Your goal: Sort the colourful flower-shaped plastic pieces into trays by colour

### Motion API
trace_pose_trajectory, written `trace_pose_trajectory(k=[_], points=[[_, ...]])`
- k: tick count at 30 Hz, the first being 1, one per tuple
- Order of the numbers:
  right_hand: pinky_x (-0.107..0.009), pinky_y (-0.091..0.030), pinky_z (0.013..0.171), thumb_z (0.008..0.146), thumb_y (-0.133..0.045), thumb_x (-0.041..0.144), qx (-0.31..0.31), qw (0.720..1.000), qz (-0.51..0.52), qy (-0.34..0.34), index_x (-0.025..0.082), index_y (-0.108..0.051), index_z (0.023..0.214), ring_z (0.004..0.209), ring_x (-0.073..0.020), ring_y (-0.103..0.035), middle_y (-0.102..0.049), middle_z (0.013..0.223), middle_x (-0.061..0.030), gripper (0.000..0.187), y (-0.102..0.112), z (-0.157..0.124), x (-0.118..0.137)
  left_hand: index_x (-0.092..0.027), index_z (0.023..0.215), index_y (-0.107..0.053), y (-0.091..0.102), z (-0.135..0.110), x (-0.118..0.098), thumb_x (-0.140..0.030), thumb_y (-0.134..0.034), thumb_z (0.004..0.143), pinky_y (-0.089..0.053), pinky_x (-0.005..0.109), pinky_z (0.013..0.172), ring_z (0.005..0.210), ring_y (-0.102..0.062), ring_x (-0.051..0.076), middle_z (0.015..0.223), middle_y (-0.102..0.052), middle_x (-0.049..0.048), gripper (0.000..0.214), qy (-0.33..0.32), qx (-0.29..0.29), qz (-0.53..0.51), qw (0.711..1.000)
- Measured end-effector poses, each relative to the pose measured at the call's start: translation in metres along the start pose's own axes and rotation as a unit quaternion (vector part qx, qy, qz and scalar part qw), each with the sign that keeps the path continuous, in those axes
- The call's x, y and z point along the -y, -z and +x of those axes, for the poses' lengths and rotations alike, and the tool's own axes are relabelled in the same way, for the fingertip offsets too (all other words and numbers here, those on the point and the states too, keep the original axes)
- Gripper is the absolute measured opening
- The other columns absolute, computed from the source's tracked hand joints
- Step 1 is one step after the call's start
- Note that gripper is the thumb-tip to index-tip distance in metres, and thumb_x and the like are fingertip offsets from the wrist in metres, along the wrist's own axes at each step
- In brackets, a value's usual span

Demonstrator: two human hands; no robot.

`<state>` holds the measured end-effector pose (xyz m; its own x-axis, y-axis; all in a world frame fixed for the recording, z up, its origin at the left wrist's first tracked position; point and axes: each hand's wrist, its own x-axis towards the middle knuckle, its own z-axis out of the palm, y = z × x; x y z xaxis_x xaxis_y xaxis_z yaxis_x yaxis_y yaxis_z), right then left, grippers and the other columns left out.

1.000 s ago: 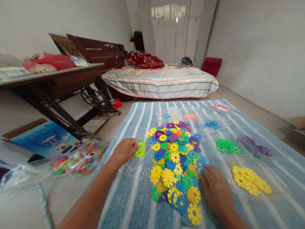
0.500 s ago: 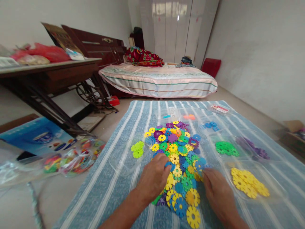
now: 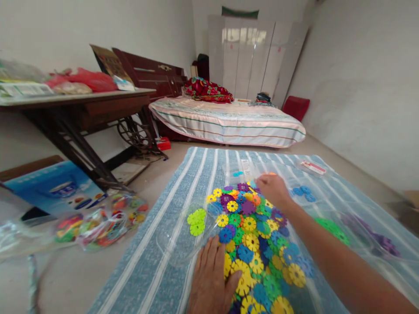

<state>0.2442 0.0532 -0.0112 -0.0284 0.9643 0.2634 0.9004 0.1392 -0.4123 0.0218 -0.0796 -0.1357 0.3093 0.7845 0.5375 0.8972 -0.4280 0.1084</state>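
The pile of multicoloured, notched plastic discs (image 3: pixel 250 242) occupies the lower centre of the frame, on a blue cloth with white stripes (image 3: pixel 140 268). The left hand (image 3: pixel 212 277) is located at the lower centre, palm down along the left edge of the pile; its fingers are extended, with the thumb set wide over yellow discs. The right hand (image 3: pixel 272 188) is located at the far end of the pile, right of the frame's centre; its fingers are curled narrow, and whether they grip a disc cannot be determined. The right forearm (image 3: pixel 343 257) crosses the lower right of the frame.

Left of the pile: a clear, shallow plastic tray (image 3: pixel 170 250) containing lime-green notched discs (image 3: pixel 196 221). Beyond the pile: small light-blue pieces (image 3: pixel 238 173) in clear plastic. Right side of the frame: blue discs (image 3: pixel 304 192), bright green discs (image 3: pixel 334 229) partly covered by the forearm, and purple discs (image 3: pixel 386 245). A red-and-white rectangular card (image 3: pixel 313 167) lies near the cloth's far right corner.

Lower left of the frame: clear plastic bags of coloured pieces (image 3: pixel 98 224) and a blue printed box (image 3: pixel 55 187). Upper left: a dark wooden treadle table (image 3: pixel 111 107). Upper centre: a bed with a pale striped cover (image 3: pixel 229 124), a red floral quilt (image 3: pixel 209 90) and a glossy white wardrobe (image 3: pixel 245 61)
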Motion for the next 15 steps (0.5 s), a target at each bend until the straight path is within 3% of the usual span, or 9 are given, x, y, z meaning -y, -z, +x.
trace_pose_trajectory(k=[3,6,9,15], points=[[-0.022,-0.026,0.051,0.085,-0.037,0.035,-0.024,0.999,-0.032,-0.021,0.015,-0.059,0.059,0.055,-0.0104,-0.043,-0.048,0.053,0.0008,0.039,0.007,0.057,0.009,-0.013,0.127,-0.044,-0.004,-0.002,0.002,-0.046,-0.05,0.08,-0.047,0.046,0.091,0.117,-0.05,0.031,0.129,-0.052,0.0167,0.057,0.003,-0.001,-0.006,1.0],[-0.022,-0.026,0.053,0.086,-0.037,0.038,-0.012,0.997,-0.069,-0.033,0.014,-0.064,0.069,0.059,-0.0107,-0.045,-0.054,0.06,-0.0006,0.04,0.016,0.071,0.006,-0.014,0.128,-0.043,-0.006,-0.003,0.0,-0.047,-0.049,0.081,-0.045,0.046,0.093,0.119,-0.048,0.03,0.13,-0.051,0.0157,0.058,-0.002,0.005,-0.019,1.0],[-0.022,-0.026,0.052,0.083,-0.043,0.036,0.04,0.992,-0.11,-0.035,0.015,-0.064,0.065,0.057,-0.0103,-0.046,-0.056,0.059,-0.0009,0.035,0.023,0.04,-0.006,-0.014,0.128,-0.043,-0.006,-0.002,-0.004,-0.047,-0.049,0.081,-0.044,0.045,0.095,0.121,-0.046,0.03,0.133,-0.048,0.0154,0.058,-0.003,0.02,-0.041,0.999],[-0.024,-0.034,0.055,0.078,-0.046,0.013,0.135,0.97,-0.191,-0.064,0.019,-0.066,0.067,0.06,-0.0145,-0.057,-0.064,0.065,-0.0051,0.023,0.016,-0.065,-0.041,-0.017,0.13,-0.04,-0.003,0.004,-0.02,-0.041,-0.052,0.081,-0.043,0.044,0.097,0.124,-0.044,0.028,0.136,-0.045,0.0141,0.055,-0.005,0.046,-0.088,0.995]])
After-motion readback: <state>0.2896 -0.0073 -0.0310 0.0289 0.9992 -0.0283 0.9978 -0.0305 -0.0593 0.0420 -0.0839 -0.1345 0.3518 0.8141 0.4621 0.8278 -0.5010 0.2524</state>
